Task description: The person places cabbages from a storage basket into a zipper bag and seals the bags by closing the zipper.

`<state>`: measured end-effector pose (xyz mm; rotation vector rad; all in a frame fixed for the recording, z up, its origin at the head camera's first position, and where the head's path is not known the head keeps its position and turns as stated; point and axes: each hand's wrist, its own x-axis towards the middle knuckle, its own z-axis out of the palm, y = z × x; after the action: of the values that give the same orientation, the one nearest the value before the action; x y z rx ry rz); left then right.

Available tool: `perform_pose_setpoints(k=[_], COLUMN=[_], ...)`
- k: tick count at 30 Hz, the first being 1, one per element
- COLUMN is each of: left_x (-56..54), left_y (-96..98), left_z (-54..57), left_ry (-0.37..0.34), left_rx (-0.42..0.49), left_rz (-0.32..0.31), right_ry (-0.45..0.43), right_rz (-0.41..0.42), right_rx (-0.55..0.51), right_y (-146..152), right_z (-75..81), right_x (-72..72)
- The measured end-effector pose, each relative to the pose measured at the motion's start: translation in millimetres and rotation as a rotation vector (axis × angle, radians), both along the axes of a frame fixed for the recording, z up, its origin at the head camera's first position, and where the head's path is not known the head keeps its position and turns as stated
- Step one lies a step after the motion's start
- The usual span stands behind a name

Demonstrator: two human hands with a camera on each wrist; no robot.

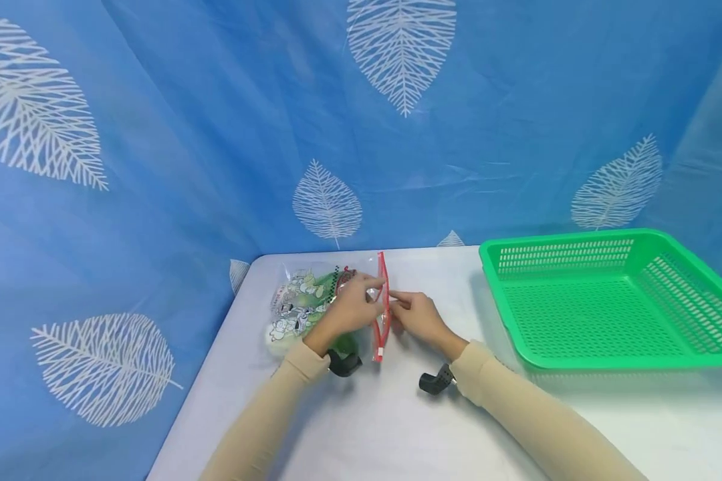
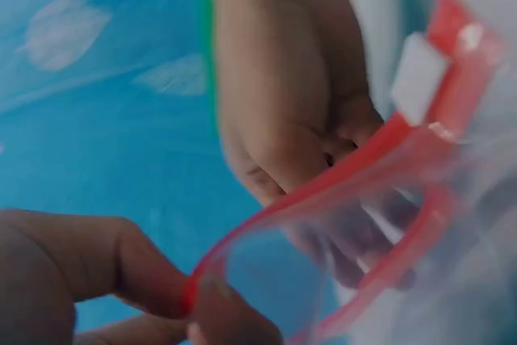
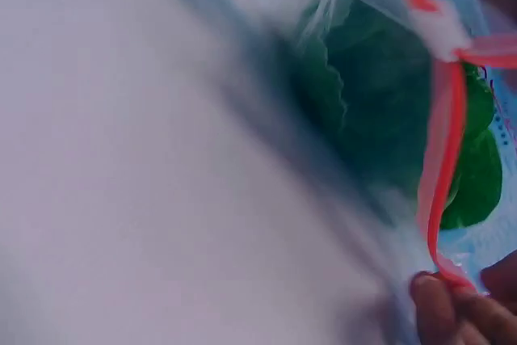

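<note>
A clear zip bag (image 1: 305,294) with cartoon prints lies at the table's far left. Its mouth has a red strip (image 1: 386,294) and a white slider (image 2: 419,78). Leafy green vegetables (image 3: 477,175) show through the plastic. With thumb and finger, my left hand (image 1: 353,305) pinches the red strip, as the left wrist view shows. My right hand (image 1: 420,316) grips the strip from the other side, its fingertips on the red edge in the right wrist view. Between the hands the mouth gapes, its two red edges apart near the slider.
To the right on the white table (image 1: 391,427) stands a green perforated basket (image 1: 517,341). A blue curtain (image 1: 505,133) with white leaf prints hangs behind the table and along its left. Black wrist-worn cameras (image 1: 436,379) stick out below both wrists.
</note>
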<state>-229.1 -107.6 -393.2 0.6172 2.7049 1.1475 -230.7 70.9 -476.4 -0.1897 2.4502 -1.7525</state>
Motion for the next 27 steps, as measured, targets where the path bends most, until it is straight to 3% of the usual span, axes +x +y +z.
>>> perform_pose_setpoints(k=[5, 9, 12, 16, 18, 20, 24, 27], left_x=[3.1, 1.2, 10.1, 31.1, 47.6, 65.7, 98.1, 111.6], left_y=[14.8, 16.4, 9.7, -7.2, -19.4, -28.8, -36.4, -38.6], left_z=[-40.4, -61.3, -61.2, -43.1, -39.5, -42.3, -64.9, -80.0], left_ry=[0.081, 0.214, 0.315, 0.389, 0.363, 0.286, 0.036, -0.145], left_rx=[-0.152, -0.147, -0.034, 0.178, 0.271, 0.374, 0.531, 0.587], left_rz=[0.064, 0.081, 0.054, -0.018, -0.024, -0.015, 0.013, 0.021], right_ry=[-0.09, -0.032, 0.034, 0.105, 0.11, 0.1, 0.079, 0.084], right_rz=[-0.022, -0.043, -0.013, 0.037, 0.07, 0.093, 0.101, 0.129], right_rx=[-0.089, -0.098, -0.114, -0.155, -0.148, -0.122, -0.093, -0.147], right_y=[21.6, 35.1, 34.2, 30.7, 27.3, 23.5, 13.2, 0.7], right_z=[-20.7, -26.1, -27.4, -24.3, -23.0, -21.6, -23.0, -26.7], right_x=[36.1, 70.3, 86.2, 83.8, 82.7, 84.3, 91.9, 94.0])
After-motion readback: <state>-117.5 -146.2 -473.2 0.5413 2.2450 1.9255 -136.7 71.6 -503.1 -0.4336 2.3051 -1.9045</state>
